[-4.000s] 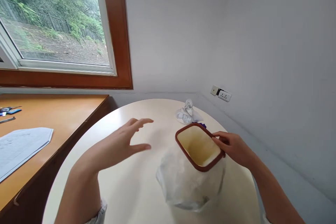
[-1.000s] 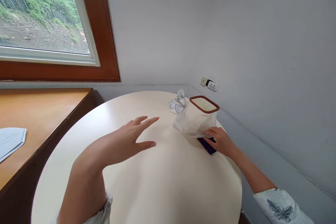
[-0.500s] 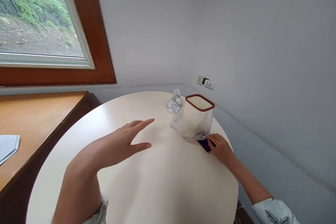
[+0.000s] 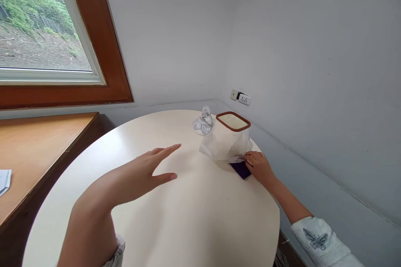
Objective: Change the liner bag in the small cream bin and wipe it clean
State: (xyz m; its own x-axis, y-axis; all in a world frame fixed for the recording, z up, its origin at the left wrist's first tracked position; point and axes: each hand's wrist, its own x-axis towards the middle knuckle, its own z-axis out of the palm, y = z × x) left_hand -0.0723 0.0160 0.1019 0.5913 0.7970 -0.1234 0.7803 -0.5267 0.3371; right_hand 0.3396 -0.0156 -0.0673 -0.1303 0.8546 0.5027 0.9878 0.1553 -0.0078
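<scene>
**Fingers (image 4: 252,156) of the right hand (image 4: 262,170) meet the thin, translucent white plastic bag (image 4: 223,145); left hand (image 4: 139,175) spread wide**

Taking the round cream tabletop (image 4: 188,221) as a dial with six nearest the wearer, a cream container (image 4: 234,121) with a rounded-rectangular brown rim (image 4: 226,125) stands between one and two o'clock, the bag loose around its sides. At two o'clock, the right fingers are bent close together at the bag's lower edge; whether they grip it, I cannot tell. Just beside them lies a flat, dark purple piece (image 4: 241,170), partly hidden by the bag. Near the dial's middle, the left hand hangs with thumb and fingers wide apart, holding nothing, pointing toward two. Crumpled, translucent whitish plastic (image 4: 203,124) sits at one o'clock, just beside the container. Past ten stands an orange-brown wooden desk (image 4: 40,146).
</scene>
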